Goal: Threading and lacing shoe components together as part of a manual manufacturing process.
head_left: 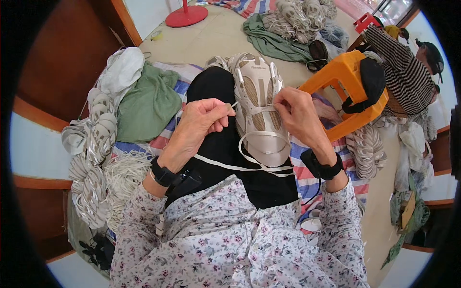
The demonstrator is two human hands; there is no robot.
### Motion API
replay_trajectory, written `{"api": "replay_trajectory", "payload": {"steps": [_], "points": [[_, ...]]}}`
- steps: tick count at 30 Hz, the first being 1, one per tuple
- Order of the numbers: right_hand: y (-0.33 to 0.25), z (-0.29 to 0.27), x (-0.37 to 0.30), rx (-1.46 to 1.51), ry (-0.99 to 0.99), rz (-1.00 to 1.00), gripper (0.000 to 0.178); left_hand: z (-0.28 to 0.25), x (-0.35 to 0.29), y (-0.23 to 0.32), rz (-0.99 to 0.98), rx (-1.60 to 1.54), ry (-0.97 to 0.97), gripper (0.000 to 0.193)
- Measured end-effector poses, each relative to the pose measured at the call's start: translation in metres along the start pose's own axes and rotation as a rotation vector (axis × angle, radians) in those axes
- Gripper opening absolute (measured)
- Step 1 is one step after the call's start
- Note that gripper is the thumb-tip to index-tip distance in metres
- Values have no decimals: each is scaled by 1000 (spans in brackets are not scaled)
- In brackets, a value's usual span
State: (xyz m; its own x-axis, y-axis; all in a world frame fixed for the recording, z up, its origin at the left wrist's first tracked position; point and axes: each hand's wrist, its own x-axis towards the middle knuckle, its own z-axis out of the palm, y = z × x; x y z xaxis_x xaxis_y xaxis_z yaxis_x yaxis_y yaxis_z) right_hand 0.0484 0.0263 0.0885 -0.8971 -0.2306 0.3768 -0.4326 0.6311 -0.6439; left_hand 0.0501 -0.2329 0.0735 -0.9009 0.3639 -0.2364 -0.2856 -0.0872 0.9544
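A beige and white shoe upper [259,89] with mesh panels lies on the black cloth [211,89] over my lap. Its toe points toward me. In a pinch between thumb and forefinger, my left hand [200,117] holds the white tip of a shoelace just left of the upper. My right hand [297,114] is closed at the upper's right edge, fingertips on the lace where it crosses the front; whether they also grip the edge is hidden. A flat cream shoelace [223,165] loops below the toe and trails across the black cloth.
Stacked shoe uppers [101,129] and a heap of loose laces [127,177] lie to my left, beside a green cloth [149,103]. An orange stool [336,72] stands at right, near more bundled uppers [367,151]. A red round base [186,16] stands ahead.
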Motion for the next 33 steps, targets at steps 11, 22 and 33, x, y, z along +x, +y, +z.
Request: {"api": "replay_trajectory", "payload": {"steps": [11,22,33], "points": [[4,-5,20,49,-196,-10,6,-2,3,0,37,-69,-45,20],[7,10,14,53,-65,3,8,-4,3,0,45,-101,-41,20],[-5,16,3,-63,69,-59,6,-6,3,-5,64,-108,-55,20]]}}
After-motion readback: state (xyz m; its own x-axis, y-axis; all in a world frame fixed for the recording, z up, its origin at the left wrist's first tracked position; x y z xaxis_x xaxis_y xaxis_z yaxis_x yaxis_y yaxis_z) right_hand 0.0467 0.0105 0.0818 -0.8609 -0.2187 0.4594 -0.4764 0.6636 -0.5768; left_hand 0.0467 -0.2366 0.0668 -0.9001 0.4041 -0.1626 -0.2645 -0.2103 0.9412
